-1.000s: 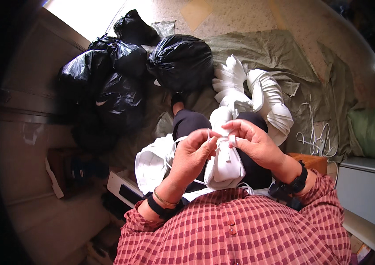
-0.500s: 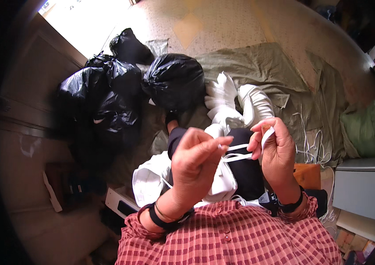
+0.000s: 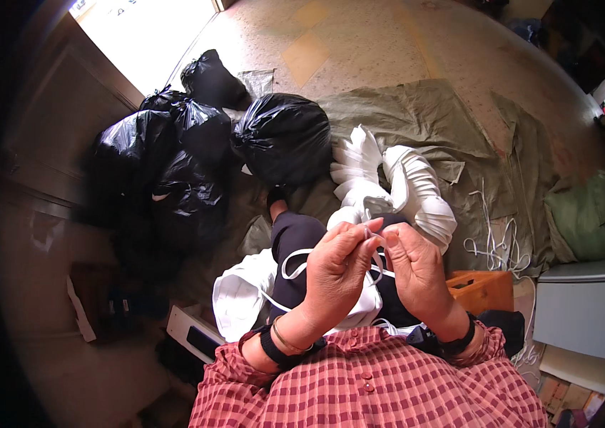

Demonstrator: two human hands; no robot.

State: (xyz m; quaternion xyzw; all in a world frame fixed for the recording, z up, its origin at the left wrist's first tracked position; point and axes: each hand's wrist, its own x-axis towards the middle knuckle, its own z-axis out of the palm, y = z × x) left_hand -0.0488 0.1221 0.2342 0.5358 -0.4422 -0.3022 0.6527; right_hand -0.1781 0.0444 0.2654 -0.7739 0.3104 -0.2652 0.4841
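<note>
Currently, your left hand (image 3: pixel 334 267) and right hand (image 3: pixel 417 267) both pinch 1 thin white fabric strap (image 3: pixel 295 258) over your lap.

A white cord (image 3: pixel 295 262) is showing against black trousers (image 3: pixel 295 242). Black rubbish bags (image 3: pixel 195 157) are lying beside an olive-green tarp (image 3: pixel 431 121); the shirt (image 3: pixel 374 385) is showing red-and-white checks.

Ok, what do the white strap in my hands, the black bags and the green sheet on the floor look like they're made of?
White strap: looks like flat, matte woven tape or elastic; it bends limply.
Black bags: thin glossy plastic film, crinkled with shiny highlights.
Green sheet: probably matte woven cloth or tarpaulin, with soft folds and no shine.
</note>
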